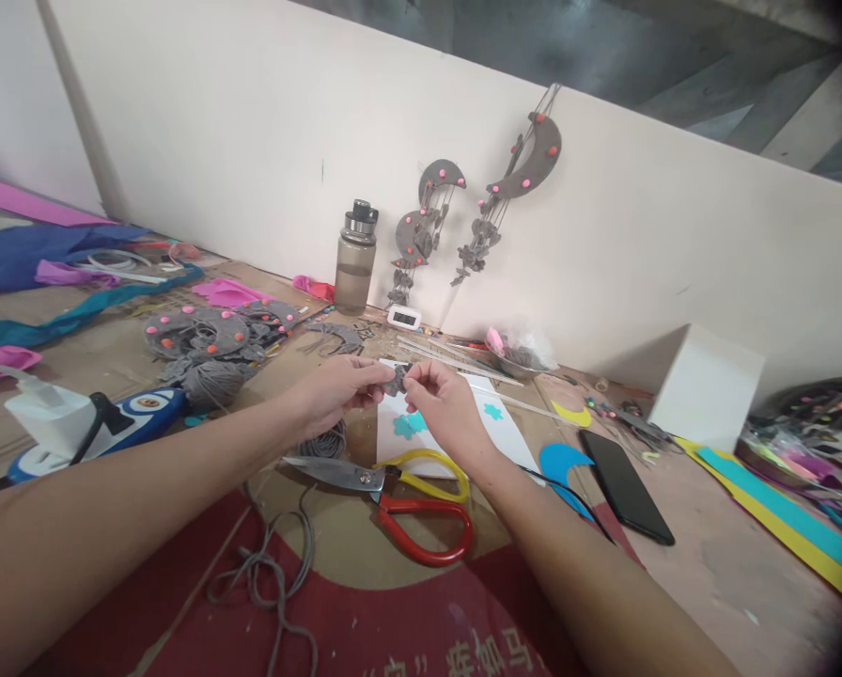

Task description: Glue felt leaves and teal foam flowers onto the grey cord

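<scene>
Between my two hands, over a white sheet [393, 449], is a small grey felt piece [397, 380]; its exact shape is partly covered by fingers. My left hand [350, 387] pinches it from the left. The fingertips of my right hand [439, 395] are closed on its right edge. Turquoise flower cutouts [411, 423] lie on the sheet below. Nearer to me rest large scissors [421, 508] with one yellow and one red handle, blades pointing left. Grey cord [280, 574] trails loosely at the front, and a coil of it [326, 440] sits under my left wrist.
A water bottle [355, 259] and a small white digital display [403, 317] stand by the wall, where grey crescent hangings [534, 160] are fixed. To the right lie a black phone [625, 484] and a blue crescent [564, 463]. A power strip [146, 406] and grey yarn [213, 381] are left.
</scene>
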A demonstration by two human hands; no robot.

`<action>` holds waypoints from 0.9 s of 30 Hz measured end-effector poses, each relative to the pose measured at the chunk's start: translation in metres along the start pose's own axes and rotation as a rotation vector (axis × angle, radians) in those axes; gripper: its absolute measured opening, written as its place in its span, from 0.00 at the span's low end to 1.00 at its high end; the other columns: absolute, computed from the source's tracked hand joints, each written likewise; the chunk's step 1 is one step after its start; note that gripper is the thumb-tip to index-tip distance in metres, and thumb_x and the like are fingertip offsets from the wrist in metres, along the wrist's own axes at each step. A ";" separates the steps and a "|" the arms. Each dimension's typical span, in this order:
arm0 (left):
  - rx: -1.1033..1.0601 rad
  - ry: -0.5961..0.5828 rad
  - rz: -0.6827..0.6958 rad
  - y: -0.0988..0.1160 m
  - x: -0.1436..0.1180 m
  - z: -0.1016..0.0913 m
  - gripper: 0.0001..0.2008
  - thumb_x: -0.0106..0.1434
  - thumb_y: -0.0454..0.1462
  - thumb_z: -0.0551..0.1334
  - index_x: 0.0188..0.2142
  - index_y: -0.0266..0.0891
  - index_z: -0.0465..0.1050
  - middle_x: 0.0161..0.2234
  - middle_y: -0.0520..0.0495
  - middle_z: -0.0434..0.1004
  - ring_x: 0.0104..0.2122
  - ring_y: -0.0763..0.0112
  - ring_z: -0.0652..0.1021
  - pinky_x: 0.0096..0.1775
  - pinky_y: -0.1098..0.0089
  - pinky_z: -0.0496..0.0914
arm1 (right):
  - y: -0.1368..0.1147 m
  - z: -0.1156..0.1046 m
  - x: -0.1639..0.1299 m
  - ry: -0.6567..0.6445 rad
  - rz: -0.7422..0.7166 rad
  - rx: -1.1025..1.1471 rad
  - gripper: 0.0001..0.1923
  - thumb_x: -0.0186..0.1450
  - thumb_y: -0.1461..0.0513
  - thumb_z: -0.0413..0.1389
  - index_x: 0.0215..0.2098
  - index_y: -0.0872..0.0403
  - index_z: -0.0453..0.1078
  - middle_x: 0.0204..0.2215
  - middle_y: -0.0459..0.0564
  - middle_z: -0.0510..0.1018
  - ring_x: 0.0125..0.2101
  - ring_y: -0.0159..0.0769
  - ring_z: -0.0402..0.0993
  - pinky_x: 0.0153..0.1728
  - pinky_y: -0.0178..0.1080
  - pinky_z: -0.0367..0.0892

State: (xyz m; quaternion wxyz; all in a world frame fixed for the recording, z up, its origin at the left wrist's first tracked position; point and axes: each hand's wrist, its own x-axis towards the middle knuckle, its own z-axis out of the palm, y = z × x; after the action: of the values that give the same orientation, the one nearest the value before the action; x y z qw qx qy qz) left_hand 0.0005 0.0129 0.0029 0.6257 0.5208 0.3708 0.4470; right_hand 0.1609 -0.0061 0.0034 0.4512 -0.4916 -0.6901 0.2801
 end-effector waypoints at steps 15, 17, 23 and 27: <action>0.370 0.041 0.222 -0.002 -0.003 -0.001 0.07 0.51 0.40 0.65 0.25 0.39 0.77 0.20 0.51 0.71 0.22 0.74 0.68 0.25 0.73 0.58 | 0.001 -0.001 -0.001 0.079 -0.032 -0.174 0.04 0.56 0.62 0.51 0.25 0.53 0.65 0.21 0.42 0.71 0.23 0.28 0.66 0.25 0.32 0.62; 0.333 0.037 0.203 -0.003 -0.001 -0.002 0.09 0.52 0.42 0.64 0.25 0.38 0.76 0.21 0.51 0.71 0.22 0.74 0.67 0.26 0.73 0.59 | 0.000 -0.001 0.000 0.041 0.033 -0.066 0.04 0.56 0.61 0.50 0.26 0.53 0.65 0.20 0.41 0.70 0.22 0.29 0.68 0.24 0.32 0.63; 0.207 0.024 0.155 -0.007 0.003 -0.005 0.11 0.52 0.43 0.64 0.27 0.36 0.75 0.22 0.51 0.70 0.22 0.76 0.67 0.27 0.73 0.61 | -0.004 0.000 0.000 0.012 0.114 0.113 0.05 0.56 0.60 0.52 0.28 0.55 0.66 0.22 0.42 0.71 0.22 0.28 0.71 0.24 0.32 0.68; 0.251 0.042 0.178 -0.006 0.002 -0.005 0.12 0.52 0.44 0.64 0.28 0.36 0.75 0.22 0.51 0.71 0.22 0.76 0.67 0.27 0.73 0.62 | -0.004 0.000 -0.001 0.049 0.070 0.077 0.07 0.58 0.59 0.53 0.30 0.54 0.68 0.25 0.44 0.73 0.24 0.29 0.72 0.25 0.33 0.70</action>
State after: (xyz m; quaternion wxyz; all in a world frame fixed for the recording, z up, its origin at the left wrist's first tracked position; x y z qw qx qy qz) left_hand -0.0027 0.0157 -0.0040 0.5058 0.6162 0.3889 0.4618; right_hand 0.1591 -0.0088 0.0062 0.4764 -0.5044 -0.6500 0.3099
